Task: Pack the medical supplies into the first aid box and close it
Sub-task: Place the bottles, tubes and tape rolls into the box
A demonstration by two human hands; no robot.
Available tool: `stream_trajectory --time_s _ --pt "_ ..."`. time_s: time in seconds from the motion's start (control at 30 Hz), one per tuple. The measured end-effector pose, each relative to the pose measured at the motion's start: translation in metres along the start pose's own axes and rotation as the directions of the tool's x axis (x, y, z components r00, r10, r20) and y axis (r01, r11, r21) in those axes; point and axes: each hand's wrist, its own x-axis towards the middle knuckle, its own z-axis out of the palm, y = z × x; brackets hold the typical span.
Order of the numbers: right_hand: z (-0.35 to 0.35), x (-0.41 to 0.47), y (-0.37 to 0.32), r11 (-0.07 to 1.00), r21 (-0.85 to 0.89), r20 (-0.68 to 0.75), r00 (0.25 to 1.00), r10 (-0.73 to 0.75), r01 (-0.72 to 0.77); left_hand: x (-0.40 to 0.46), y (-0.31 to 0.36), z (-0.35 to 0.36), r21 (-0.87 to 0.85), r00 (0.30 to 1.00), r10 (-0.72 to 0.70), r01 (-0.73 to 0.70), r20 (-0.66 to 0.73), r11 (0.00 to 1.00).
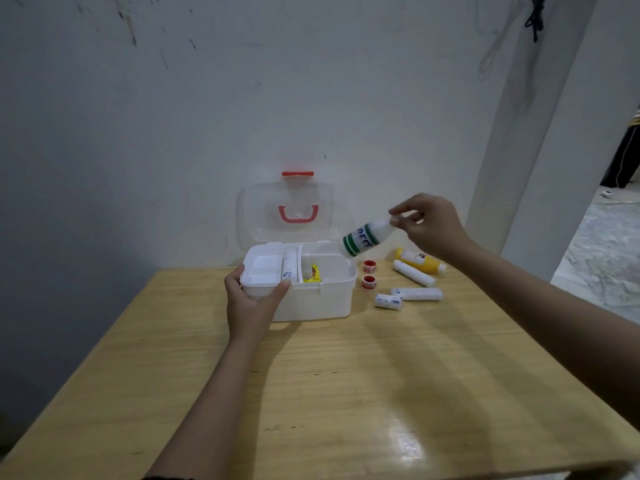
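Observation:
The white first aid box (pixel 322 299) stands open on the wooden table, its clear lid (pixel 256 216) with red handle and latch upright against the wall. Inside lie a white inner tray (pixel 263 268), a bandage roll (pixel 289 266) and a yellow packet (pixel 313 274). My left hand (pixel 252 299) grips the box's front left corner at the tray. My right hand (pixel 429 223) holds a white bottle with green bands (pixel 365 239) by its cap, tilted above the box's right rear corner.
To the right of the box lie a yellow bottle (pixel 420 261), two red tape rolls (pixel 370 273), and three white bandage rolls (pixel 414 273). The table (pixel 346 375) butts against the wall. A pillar (pixel 540 133) stands at the right.

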Motion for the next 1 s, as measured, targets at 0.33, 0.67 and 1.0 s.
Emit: stream_trajectory --time_s 0.33,0.67,1.0 --pt "0.075 -0.001 -0.033 1.000 -0.016 0.283 0.959 -0.002 0.006 0.001 -0.001 0.000 0.005 1.000 -0.011 0.011 0.009 1.000" --pt "0.112 -0.008 -0.043 0.981 0.179 0.366 0.931 0.003 -0.074 -0.001 -0.001 0.000 -0.006 1.000 0.008 -0.008 0.016 1.000" --pt "0.102 -0.011 -0.027 0.974 0.216 0.349 0.937 -0.012 -0.068 0.000 -0.003 -0.001 0.002 1.000 0.002 -0.003 0.023 1.000"
